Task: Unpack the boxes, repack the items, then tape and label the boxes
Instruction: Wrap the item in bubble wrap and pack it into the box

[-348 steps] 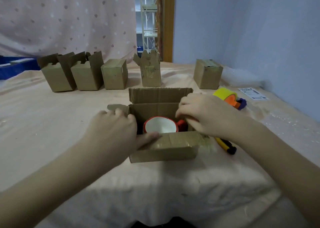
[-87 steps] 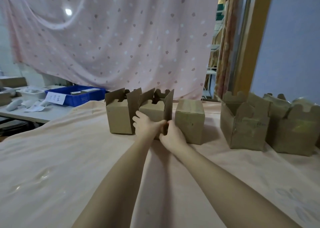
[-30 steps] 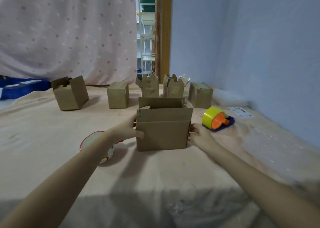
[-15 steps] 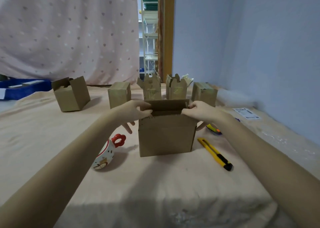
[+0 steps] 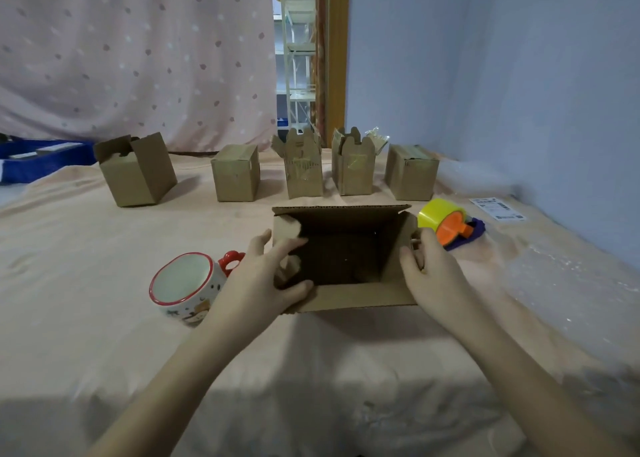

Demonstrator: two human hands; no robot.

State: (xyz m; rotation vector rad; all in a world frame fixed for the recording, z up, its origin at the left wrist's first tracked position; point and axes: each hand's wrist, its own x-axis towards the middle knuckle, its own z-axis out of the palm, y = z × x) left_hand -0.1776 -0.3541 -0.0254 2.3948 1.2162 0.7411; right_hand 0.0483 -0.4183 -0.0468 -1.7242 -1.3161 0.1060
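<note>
While the box (image 5: pixel 346 259) sits open in front of us on the tabletop (image 5: pixel 86 248), we hold it by its two sides: our left hand (image 5: pixel 258 283) curls its fingers over the left wall, thumb on the near flap, and our right hand (image 5: pixel 431 276) wraps the right wall. Both grips are closed on cardboard. The inside looks dark and, as far as we can see, empty.

We judge the box light and fairly stiff along its corrugated walls, but loose at the flaps, which will fold or buckle if we pull on them alone. Best to take it low on the walls or near the corners, where the board resists squeezing.

The mug (image 5: pixel 185 285) lies on its side just left of the box, touching our left wrist or very near it, its red handle (image 5: pixel 230 262) pointing toward the box. We expect it to be ceramic: heavier than the box, hard, smooth and breakable, and free to roll as it lies. We would grip it round the body or hook the handle, then lower it into the box rather than drop it.

The tape (image 5: pixel 441 221) rests just right of the box, beside our right hand; it should be light and rigid, easy to take by its orange core. A label (image 5: pixel 498 208) lies flat farther right, thin and likely fiddly to lift. Five small boxes (image 5: pixel 235 174) stand in a row behind.
</note>
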